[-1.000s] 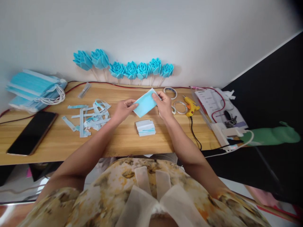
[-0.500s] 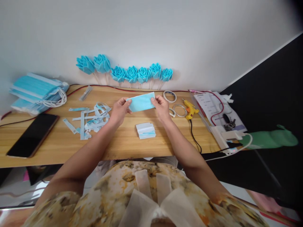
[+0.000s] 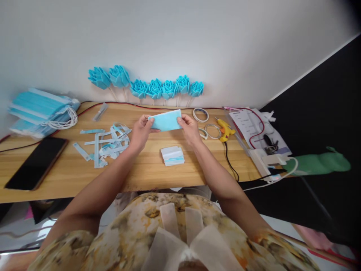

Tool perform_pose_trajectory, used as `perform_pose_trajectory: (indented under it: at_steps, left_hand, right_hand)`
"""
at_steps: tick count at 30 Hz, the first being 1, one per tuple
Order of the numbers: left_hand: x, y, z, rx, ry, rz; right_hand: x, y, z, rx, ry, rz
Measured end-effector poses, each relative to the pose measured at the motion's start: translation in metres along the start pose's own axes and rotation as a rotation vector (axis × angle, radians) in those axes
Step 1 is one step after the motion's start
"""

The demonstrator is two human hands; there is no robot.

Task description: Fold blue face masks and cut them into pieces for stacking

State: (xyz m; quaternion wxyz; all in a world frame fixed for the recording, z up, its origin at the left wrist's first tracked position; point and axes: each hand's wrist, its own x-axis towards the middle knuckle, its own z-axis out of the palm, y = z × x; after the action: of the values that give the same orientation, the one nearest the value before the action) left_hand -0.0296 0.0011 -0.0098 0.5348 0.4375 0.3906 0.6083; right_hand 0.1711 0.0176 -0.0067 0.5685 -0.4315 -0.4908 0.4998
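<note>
A light blue rectangle of face mask fabric is held out flat above the wooden table, its left end slightly lower than its right. My left hand pinches the left end, thumb on top and fingers behind. At the opposite end, my right hand grips the fabric the same way. Below, on the table, lies a small stack of white and blue fabric pieces. Cut mask strips lie in a loose pile by my left forearm.
Several blue fabric flowers on sticks lean against the wall. Face masks and a phone lie left. Tape rolls, a yellow glue gun, papers and a power strip are on the right of the table.
Both hands still hold the fabric, which has tilted a little and looks slightly narrower from top to bottom. The whole view has shifted slightly.
</note>
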Motion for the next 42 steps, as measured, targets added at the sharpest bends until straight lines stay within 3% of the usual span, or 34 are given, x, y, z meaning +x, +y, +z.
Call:
perform_pose_trajectory:
  at_steps: [9, 21, 32, 37, 42]
  left_hand:
    - [0.001, -0.002, 0.002, 0.071, -0.01, 0.055]
    - [-0.004, 0.007, 0.005, 0.035, 0.003, -0.019]
    - [-0.007, 0.003, 0.007, -0.057, -0.114, -0.116]
    - [-0.01, 0.005, 0.01, -0.075, -0.126, -0.117]
    - [-0.015, 0.011, 0.014, -0.076, -0.215, -0.129]
  right_hand:
    - [-0.006, -0.003, 0.003, -0.138, 0.013, -0.042]
    - [-0.006, 0.001, 0.0, -0.319, 0.083, -0.189]
    - [-0.009, -0.007, -0.004, -0.579, 0.176, -0.387]
    - [-0.006, -0.005, -0.011, -0.718, 0.203, -0.411]
    - [-0.003, -0.007, -0.017, -0.778, 0.203, -0.42]
